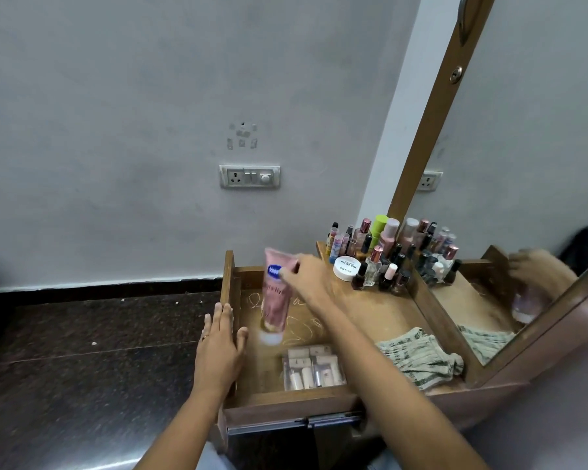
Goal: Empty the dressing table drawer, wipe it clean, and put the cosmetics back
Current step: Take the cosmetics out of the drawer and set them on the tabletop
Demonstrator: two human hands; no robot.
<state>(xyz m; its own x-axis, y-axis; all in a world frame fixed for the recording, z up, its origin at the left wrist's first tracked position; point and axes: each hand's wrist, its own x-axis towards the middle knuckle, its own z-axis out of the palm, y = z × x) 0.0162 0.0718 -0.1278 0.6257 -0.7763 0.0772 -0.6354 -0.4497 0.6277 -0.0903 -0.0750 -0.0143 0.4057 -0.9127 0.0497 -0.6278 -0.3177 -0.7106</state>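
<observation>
The open drawer [286,407] carries the risk. The right hand [306,276] pinches the pink Vaseline tube [275,300] near its top, cap down over the drawer floor, so it may swing and topple. The left hand [219,344] rests on the drawer's side wall, fingers straight. I count one drawer, one cloth [421,359], one tube, one clear pouch [313,368] and one white jar [347,268].
</observation>
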